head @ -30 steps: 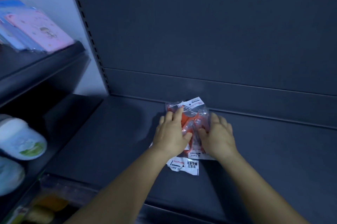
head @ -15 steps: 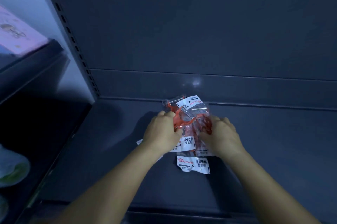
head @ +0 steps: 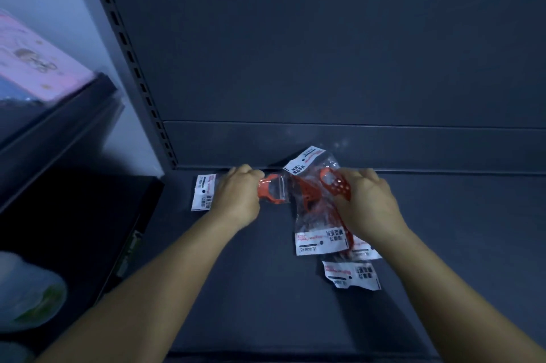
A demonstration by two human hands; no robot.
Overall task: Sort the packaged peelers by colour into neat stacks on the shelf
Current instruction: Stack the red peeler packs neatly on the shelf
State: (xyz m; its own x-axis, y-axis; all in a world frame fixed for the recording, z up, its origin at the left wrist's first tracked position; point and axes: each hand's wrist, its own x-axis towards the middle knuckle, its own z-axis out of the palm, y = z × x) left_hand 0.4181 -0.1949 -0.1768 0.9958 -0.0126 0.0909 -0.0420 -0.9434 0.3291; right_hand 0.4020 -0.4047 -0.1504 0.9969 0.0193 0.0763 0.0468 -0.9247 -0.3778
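Several red peelers in clear bags with white labels lie on the dark shelf [head: 266,288]. My left hand [head: 236,200] grips one packaged red peeler [head: 271,192] at the back left; its red head sticks out to the right and its white label [head: 204,192] to the left. My right hand [head: 369,206] holds a bunch of packaged red peelers [head: 310,200] near the back wall. One more packet [head: 351,274] lies flat in front of that bunch, touched by neither hand.
The shelf's back panel [head: 325,52] rises right behind the packets. A slotted upright [head: 133,67] bounds the shelf at the left. Beyond it stand a higher shelf with pink and blue packs [head: 32,67] and a lower one with a white and green item [head: 32,297].
My left hand has pulled one packet out of the bunch and carried it left. My right hand stays on the rest. The camera has moved closer.
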